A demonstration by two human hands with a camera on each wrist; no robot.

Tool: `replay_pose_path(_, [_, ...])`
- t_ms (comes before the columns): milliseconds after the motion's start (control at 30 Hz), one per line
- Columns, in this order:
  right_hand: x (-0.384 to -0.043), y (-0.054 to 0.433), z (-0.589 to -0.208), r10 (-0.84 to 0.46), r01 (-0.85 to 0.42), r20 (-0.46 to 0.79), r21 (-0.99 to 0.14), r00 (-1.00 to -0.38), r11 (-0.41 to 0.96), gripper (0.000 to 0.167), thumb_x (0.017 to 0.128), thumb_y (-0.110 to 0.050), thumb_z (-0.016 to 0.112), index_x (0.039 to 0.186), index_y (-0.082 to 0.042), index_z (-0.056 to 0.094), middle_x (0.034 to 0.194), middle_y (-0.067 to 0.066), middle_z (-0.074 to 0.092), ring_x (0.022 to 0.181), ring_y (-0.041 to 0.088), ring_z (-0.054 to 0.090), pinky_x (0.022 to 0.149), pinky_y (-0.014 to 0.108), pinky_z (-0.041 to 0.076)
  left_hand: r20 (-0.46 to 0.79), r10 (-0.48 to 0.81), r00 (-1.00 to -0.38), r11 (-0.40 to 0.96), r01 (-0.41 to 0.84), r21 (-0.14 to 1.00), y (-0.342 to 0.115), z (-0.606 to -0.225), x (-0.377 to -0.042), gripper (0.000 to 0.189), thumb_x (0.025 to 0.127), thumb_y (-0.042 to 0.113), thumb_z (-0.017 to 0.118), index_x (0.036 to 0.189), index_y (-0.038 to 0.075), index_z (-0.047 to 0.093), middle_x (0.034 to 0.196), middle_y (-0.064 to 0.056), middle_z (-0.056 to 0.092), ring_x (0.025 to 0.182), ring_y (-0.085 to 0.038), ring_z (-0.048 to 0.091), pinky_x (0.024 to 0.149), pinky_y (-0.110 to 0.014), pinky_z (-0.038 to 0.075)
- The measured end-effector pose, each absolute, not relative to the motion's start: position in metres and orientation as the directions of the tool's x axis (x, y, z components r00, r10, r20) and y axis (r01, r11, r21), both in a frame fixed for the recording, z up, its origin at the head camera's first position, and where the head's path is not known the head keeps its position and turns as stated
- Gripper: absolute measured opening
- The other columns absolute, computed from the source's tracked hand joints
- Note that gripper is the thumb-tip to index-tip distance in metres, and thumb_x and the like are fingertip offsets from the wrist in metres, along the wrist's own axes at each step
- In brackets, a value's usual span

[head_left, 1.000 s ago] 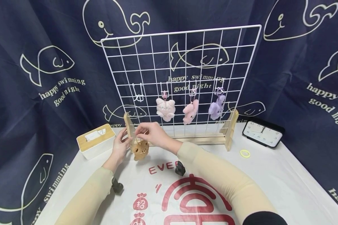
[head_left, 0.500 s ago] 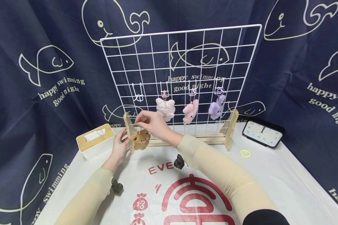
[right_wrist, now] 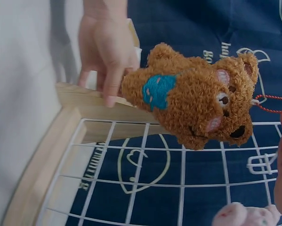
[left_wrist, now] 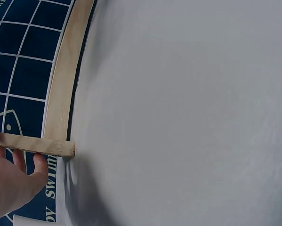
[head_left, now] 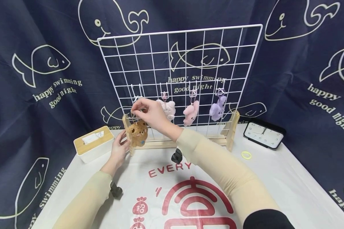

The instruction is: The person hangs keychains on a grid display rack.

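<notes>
In the head view my right hand point(head_left: 153, 115) pinches the bead chain of a brown bear plush keychain point(head_left: 138, 135), which hangs before the left end of a white wire grid rack point(head_left: 179, 32). The right wrist view shows the bear's blue patch and its red bead chain point(right_wrist: 272, 97). My left hand point(head_left: 120, 151) grips the rack's left wooden support point(left_wrist: 32, 144), fingers below it in the left wrist view. A white hook point(head_left: 138, 98) sits just above my right fingers, partly hidden. Pale pink point(head_left: 169, 109), pink point(head_left: 191, 114) and purple plush keychains point(head_left: 217, 109) hang on other hooks.
A tissue box point(head_left: 93, 144) with a wooden lid stands left of the rack. On the right are a black-framed clock point(head_left: 264, 134) and a yellow ring point(head_left: 246, 155). A dark blue curtain hangs behind the white-covered table.
My right hand has lifted the bear from near the tabletop up toward the left hook. The left hand stays on the wooden support. The head view has shifted slightly.
</notes>
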State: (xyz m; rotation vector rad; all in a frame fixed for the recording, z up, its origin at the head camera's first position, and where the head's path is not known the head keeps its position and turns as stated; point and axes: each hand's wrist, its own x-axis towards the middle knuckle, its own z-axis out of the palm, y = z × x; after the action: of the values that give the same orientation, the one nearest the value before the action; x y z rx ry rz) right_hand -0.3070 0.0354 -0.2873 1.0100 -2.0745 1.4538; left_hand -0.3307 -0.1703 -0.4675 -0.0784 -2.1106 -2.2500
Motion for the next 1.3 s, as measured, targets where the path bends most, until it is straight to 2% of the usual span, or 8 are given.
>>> replay_pose_path(267, [-0.308,0.035,-0.271,-0.286,-0.765,0.710,-0.614,-0.643,0.196,0.006,0.091,-0.001,0.075,0.092,-0.004,0.071,0.091,0.005,0.076,0.081,0.007,0.068,0.069,0.024,0.057,0.063,-0.016,-0.998,-0.048,0.063,0.997,-0.171,-0.471,-0.329,0.067,0.101,-0.008,0.051,0.161,0.011,0.029,0.159,-0.019,0.034,0.131,-0.032,0.044,0.088,-0.020,0.053])
replay_pose_path(533, [-0.320,0.035,-0.263,-0.237,-0.754,0.716,-0.613,-0.657,0.236,0.006,0.090,-0.002,0.076,0.092,-0.004,0.071,0.088,0.005,0.076,0.079,0.005,0.067,0.069,0.022,0.057,0.071,-0.010,-0.997,-0.062,0.071,0.996,-0.170,-0.470,-0.328,0.066,0.101,-0.007,0.054,0.161,0.009,0.029,0.158,-0.019,0.035,0.135,-0.036,0.042,0.090,-0.021,0.053])
replay_pose_path(833, [-0.330,0.034,-0.261,-0.226,-0.737,0.707,-0.597,-0.670,0.317,0.006,0.090,-0.006,0.078,0.091,-0.007,0.072,0.088,0.002,0.077,0.079,0.004,0.068,0.070,0.020,0.053,0.079,-0.004,-0.997,-0.074,0.079,0.994,-0.169,-0.471,-0.329,0.066,0.101,-0.007,0.054,0.161,0.010,0.029,0.159,-0.020,0.033,0.140,-0.039,0.039,0.109,-0.043,0.047])
replay_pose_path(1100, [-0.337,0.035,-0.265,-0.231,-0.723,0.694,-0.595,-0.682,0.350,0.006,0.091,-0.007,0.078,0.091,-0.008,0.072,0.089,0.001,0.077,0.081,0.005,0.068,0.068,0.020,0.053,0.061,-0.013,-0.998,-0.070,0.061,0.996,-0.169,-0.472,-0.331,0.068,0.101,-0.007,0.055,0.161,0.012,0.030,0.160,-0.019,0.032,0.142,-0.039,0.038,0.113,-0.050,0.042])
replay_pose_path(1300, [-0.341,0.035,-0.266,-0.234,-0.710,0.679,-0.601,-0.695,0.367,0.005,0.092,-0.008,0.076,0.092,-0.009,0.072,0.093,0.000,0.077,0.082,0.006,0.069,0.069,0.020,0.053,0.068,-0.007,-0.998,-0.080,0.069,0.994,-0.170,-0.470,-0.332,0.068,0.101,-0.007,0.054,0.161,0.010,0.028,0.160,-0.020,0.031,0.143,-0.040,0.036,0.114,-0.052,0.040])
